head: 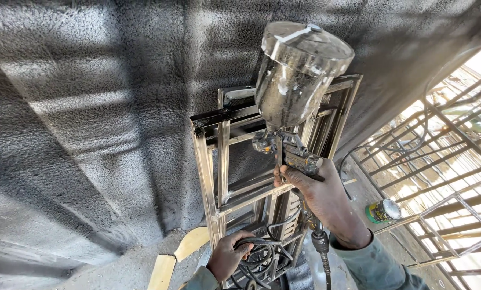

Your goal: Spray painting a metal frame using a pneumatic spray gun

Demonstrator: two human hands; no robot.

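Two hands, right point(323, 196) gripping paint-crusted spray gun point(291, 102), left point(227, 256) holding coiled hose point(259, 255)

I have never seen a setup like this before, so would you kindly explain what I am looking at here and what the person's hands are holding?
This is a single picture from a camera worn on a person's head, looking down at their own two bare hands; there is no machine arm. The right hand grips a paint spray gun with a large paint-spattered cup on top and a hose leaving its handle downward. The left hand holds a bundle of coiled hose low in the picture. In front of the hands stands a stack of metal frames, leaning against a rough grey wall speckled with dark spray. To the right, a small can lies on the ground near more metal grille work. Pale flat strips lie on the ground by the frames.
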